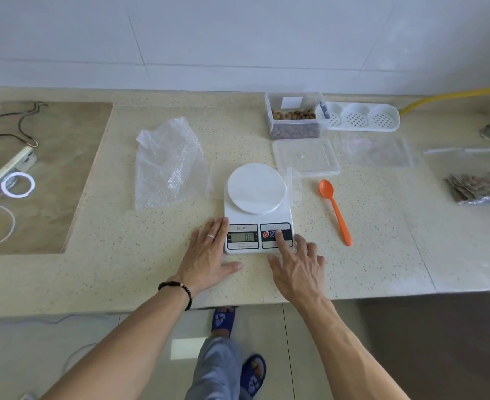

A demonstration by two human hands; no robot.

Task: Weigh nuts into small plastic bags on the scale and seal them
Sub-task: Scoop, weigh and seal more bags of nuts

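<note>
Right hand (297, 264) has its index finger stretched onto the button panel of the scale (258, 209), pressing by the look of it, other fingers loosely curled, holding nothing. Left hand (209, 255) lies flat with straight fingers against the scale's left edge, steadying it, also empty. The display seems to read 0, and the round platter is bare, so I'd judge weighing hasn't started for this bag.

What the next move turns on: the empty small plastic bags (376, 153) lie upper right of the scale, beyond the right hand, so that hand is nearer. The orange spoon (336, 212) sits just right of the scale, its long axis running near-vertical in frame, bowl toward the top, handle toward the person. The nut container (294, 118) stands open above, its clear lid (307, 155) lying between it and the scale, right across the reach.

1 filled bag of nuts (480, 189) rests at the far right. Bubble wrap (168, 163) sits left of the scale, well clear.
</note>
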